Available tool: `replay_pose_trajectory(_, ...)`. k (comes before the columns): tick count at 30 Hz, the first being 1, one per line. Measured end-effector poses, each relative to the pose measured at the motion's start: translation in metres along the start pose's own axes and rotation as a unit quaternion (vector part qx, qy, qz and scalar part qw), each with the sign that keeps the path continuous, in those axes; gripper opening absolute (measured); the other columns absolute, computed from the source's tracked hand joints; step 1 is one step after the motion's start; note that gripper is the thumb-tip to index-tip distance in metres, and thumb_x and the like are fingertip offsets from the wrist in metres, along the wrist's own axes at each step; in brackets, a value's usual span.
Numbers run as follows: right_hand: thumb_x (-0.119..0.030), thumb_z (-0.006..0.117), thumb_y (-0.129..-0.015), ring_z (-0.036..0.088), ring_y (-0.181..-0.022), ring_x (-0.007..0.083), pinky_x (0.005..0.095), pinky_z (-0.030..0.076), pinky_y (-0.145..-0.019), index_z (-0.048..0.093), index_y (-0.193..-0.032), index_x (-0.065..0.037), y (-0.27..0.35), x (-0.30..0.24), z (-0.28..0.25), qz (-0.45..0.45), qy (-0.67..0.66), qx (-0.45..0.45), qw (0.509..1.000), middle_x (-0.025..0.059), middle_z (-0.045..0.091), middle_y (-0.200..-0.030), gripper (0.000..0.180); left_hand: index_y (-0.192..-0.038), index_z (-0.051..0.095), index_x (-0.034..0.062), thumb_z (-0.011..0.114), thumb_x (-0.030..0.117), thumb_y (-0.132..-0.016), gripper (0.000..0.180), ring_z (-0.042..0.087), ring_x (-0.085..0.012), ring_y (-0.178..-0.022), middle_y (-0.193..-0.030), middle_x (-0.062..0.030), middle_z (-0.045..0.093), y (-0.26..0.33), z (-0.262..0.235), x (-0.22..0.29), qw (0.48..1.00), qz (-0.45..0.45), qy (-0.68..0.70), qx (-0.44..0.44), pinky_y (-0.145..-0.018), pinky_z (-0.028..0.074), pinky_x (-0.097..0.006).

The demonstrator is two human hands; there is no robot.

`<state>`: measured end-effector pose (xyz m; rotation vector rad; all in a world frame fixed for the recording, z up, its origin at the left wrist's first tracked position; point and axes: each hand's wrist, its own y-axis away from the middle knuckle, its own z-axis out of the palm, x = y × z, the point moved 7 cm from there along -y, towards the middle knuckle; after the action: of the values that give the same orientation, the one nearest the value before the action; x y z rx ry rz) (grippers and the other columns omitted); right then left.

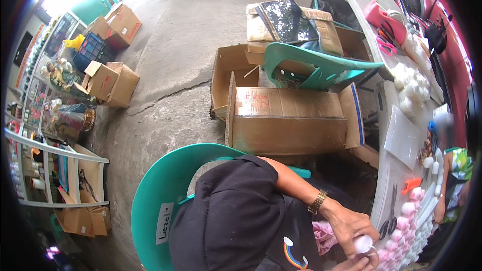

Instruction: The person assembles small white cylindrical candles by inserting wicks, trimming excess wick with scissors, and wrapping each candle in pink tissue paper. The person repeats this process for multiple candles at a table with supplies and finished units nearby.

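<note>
Grey surface [388, 171] is set right of left hand [349, 225], black scissors [392, 215] laid on it; pale cylinder [362, 243] is pinched by left hand and right hand [365, 263].

We see the left hand [348, 226], a gold-coloured watch [317, 202] at its wrist, gripping a small, pale, round-topped piece [362, 244] together with the right hand [369, 260]. To their right, on our table [380, 180], black scissors [392, 218] lie beside pink pieces [396, 236]. Farther off, we have a cardboard box [288, 130] near a green chair [321, 65].
</note>
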<state>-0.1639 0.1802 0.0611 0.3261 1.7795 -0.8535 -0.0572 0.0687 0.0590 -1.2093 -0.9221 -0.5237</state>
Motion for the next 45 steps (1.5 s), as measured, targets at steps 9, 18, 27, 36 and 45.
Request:
replay_pose_trajectory(9, -0.019, 0.065, -0.088, 0.054, -0.080, 0.0241, 0.0354, 0.046, -0.069, 0.056, -0.101, -0.002, 0.033, 0.061, 0.060, 0.074, 0.156, -0.241, 0.955, 0.0138, 0.055, -0.087, 0.024, -0.100, 0.059, -0.0012, 0.075, 0.023, -0.064, 0.047, 0.064, -0.0281, -0.074, -0.079, -0.0142, 0.064, -0.015, -0.036, 0.001, 0.986, 0.007, -0.033, 0.165, -0.066, 0.049, -0.039)
replay_pose_trajectory(18, -0.025, 0.068, -0.085, 0.056, -0.080, 0.0269, 0.0387, 0.046, -0.071, 0.058, -0.098, 0.000, 0.037, 0.087, 0.056, 0.061, 0.266, -0.296, 0.915, 0.0156, 0.056, -0.084, 0.030, -0.087, 0.059, -0.0021, 0.074, 0.023, -0.068, 0.035, 0.063, -0.0195, -0.067, -0.070, -0.0085, 0.061, -0.007, -0.036, -0.025, 0.982, -0.071, 0.105, 0.141, -0.058, 0.048, -0.034)
replay_pose_trajectory(27, -0.032, 0.071, -0.081, 0.057, -0.079, 0.0297, 0.0420, 0.046, -0.073, 0.060, -0.094, 0.002, 0.038, 0.093, 0.048, 0.043, 0.328, -0.317, 0.889, 0.0175, 0.057, -0.080, 0.038, -0.092, 0.071, 0.0014, 0.069, 0.020, -0.068, 0.031, 0.067, -0.0230, -0.061, -0.082, -0.0146, 0.070, 0.012, 0.025, -0.089, 0.976, -0.207, 0.027, -0.061, -0.058, 0.052, -0.036)
replay_pose_trajectory(36, -0.038, 0.074, -0.078, 0.059, -0.079, 0.0325, 0.0453, 0.046, -0.075, 0.063, -0.091, 0.004, 0.053, 0.089, -0.018, 0.111, 0.420, -0.322, 0.841, 0.0193, 0.059, -0.077, 0.045, -0.076, 0.068, 0.0000, 0.067, 0.018, -0.059, 0.024, 0.067, -0.0303, -0.069, -0.073, -0.0158, 0.068, -0.005, -0.022, -0.043, 0.990, -0.115, -0.080, 0.034, -0.062, 0.052, -0.038)
replay_pose_trajectory(45, -0.041, 0.070, -0.081, 0.062, -0.087, 0.0278, 0.0402, 0.049, -0.080, 0.060, -0.109, 0.006, 0.074, 0.039, -0.082, 0.113, 0.367, 0.051, 0.922, 0.0165, 0.065, -0.094, 0.055, -0.090, 0.066, 0.0014, 0.065, 0.003, -0.078, 0.012, 0.063, -0.0121, -0.071, -0.087, -0.0065, 0.068, -0.019, -0.027, -0.042, 0.976, -0.186, -0.002, 0.115, -0.063, 0.051, -0.026)
